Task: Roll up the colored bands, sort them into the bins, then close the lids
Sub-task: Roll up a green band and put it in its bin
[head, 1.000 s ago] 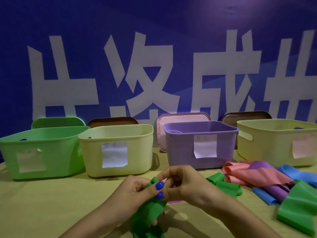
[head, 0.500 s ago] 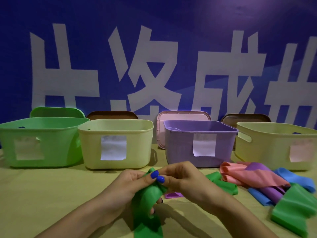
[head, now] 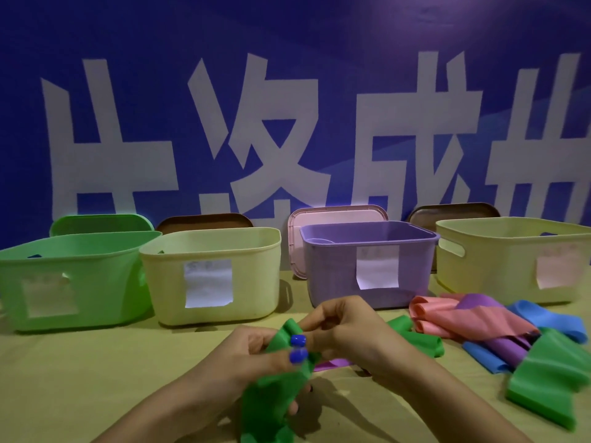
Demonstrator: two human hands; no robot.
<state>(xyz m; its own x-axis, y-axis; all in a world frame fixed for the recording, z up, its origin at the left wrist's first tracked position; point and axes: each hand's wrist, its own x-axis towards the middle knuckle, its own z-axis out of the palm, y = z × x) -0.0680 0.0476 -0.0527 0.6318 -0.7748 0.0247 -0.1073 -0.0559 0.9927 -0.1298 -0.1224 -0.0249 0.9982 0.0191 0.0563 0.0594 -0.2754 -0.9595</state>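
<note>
A: Green band [head: 271, 401] at 6 o'clock, pinched at its top end between left hand [head: 252, 356] and right hand [head: 348, 327], fingers of both curled tight on it. Tail hanging slack toward the desk [head: 80, 362], probably so the roll can start small and firm.

B: Bins lined up from 9 to 3 o'clock: green bin [head: 70, 282], cream bin [head: 211, 276], purple bin [head: 367, 260], another cream bin [head: 515, 257]. All open, lids [head: 335, 214] propped upright behind, likely to leave the mouths free for dropping rolls in.

A: Loose bands [head: 473, 324] heaped at 3 o'clock, just beside the right hand, within easy reach. Pink, purple, blue, more green; none rolled yet by the look of it.

B: Early going, then.
</note>
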